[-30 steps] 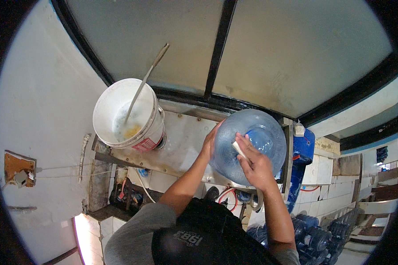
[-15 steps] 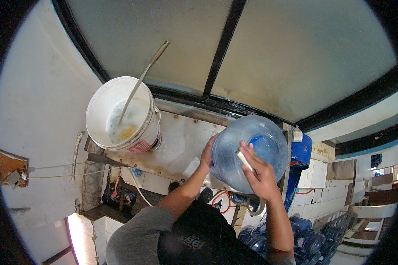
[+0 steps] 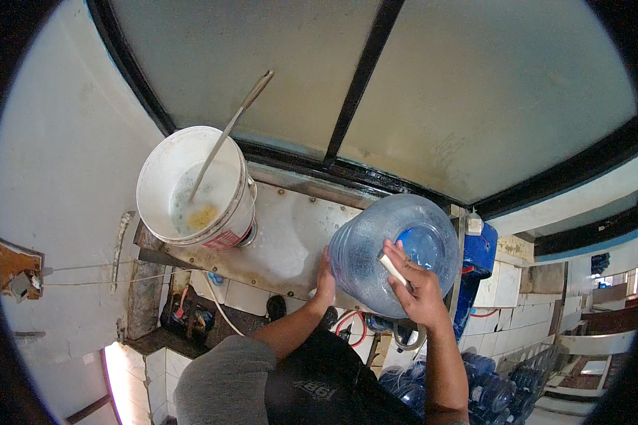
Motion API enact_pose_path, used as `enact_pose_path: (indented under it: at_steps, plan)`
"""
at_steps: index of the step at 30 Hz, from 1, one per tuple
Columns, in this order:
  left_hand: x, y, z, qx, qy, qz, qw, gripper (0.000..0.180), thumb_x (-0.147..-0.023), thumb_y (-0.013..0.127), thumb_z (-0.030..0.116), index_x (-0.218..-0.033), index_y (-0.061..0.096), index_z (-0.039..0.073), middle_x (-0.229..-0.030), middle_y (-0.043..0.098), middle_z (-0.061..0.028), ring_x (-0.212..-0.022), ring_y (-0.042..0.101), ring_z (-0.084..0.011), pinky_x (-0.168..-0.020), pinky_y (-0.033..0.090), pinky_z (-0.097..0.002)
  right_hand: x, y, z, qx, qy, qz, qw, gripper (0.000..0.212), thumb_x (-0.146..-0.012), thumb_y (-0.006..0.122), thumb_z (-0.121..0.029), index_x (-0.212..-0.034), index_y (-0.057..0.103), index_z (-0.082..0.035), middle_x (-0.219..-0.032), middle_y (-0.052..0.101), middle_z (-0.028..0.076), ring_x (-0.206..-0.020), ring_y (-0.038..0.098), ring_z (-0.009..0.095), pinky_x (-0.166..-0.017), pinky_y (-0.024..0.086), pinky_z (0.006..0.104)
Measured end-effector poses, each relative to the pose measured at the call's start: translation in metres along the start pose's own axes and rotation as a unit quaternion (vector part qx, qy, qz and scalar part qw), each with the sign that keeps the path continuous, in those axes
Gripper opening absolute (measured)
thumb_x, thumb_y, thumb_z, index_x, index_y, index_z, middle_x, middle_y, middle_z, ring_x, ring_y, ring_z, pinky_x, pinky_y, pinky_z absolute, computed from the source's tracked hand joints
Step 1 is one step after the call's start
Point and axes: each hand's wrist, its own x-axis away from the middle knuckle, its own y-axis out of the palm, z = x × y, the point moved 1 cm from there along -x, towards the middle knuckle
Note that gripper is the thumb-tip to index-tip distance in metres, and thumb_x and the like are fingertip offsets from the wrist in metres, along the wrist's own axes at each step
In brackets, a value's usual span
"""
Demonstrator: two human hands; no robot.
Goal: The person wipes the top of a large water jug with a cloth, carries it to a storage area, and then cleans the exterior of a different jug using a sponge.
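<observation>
A large clear-blue water jug (image 3: 361, 244) lies tilted on the metal-topped bench, its round base turned up and to the right. My left hand (image 3: 324, 281) is closed against the jug's near left side, its fingers partly hidden. With my right hand (image 3: 420, 287) I grip a cream-coloured bar-shaped scrubber (image 3: 394, 270) against the base; its underside is hidden. A blue patch (image 3: 408, 239) shows at the base beside my fingertips. To the left stands a white bucket (image 3: 153, 168) of foamy liquid, with a yellowish clump (image 3: 202, 217) and a long-handled tool (image 3: 223, 137) leaning in it.
Under both hands runs the wet metal bench top (image 3: 283, 237), with frosted panes (image 3: 255, 42) in dark frames behind it. A blue container (image 3: 479, 248) stands past its right end. Several blue jugs (image 3: 490, 389) sit low on the right. A pale hose (image 3: 222, 304) hangs below the bench.
My left hand has slid down and nearer along the jug's side. The jug has shifted slightly nearer, and the scrubber in my right hand has moved a little across its base.
</observation>
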Motion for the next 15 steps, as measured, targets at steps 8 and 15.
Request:
enact_pose_path:
  at_steps: [8,15]
  plan:
    - [-0.04,0.04,0.075,0.042,-0.082,-0.227,0.97,0.054,-0.106,0.045,0.046,-0.136,0.057,0.002,-0.129,0.066,-0.0077,-0.115,0.063,-0.0189,-0.103,0.048,-0.0356,0.004,0.006,-0.014,0.081,0.008,0.003,0.997,0.054,-0.089,0.063,-0.003,-0.142,0.059,-0.014,-0.154,0.047,0.017,-0.146,0.037,0.041,-0.116,0.038,0.0449]
    - [0.029,0.003,0.002,0.001,0.037,0.036,0.999,0.066,-0.104,0.047,0.055,-0.15,0.043,0.008,-0.145,0.054,-0.0068,-0.128,0.054,-0.023,-0.109,0.043,-0.0398,-0.003,0.005,-0.011,0.118,0.049,0.023,0.992,0.05,-0.091,0.064,-0.01,-0.141,0.061,-0.018,-0.159,0.041,0.011,-0.148,0.034,0.041,-0.11,0.045,0.0441]
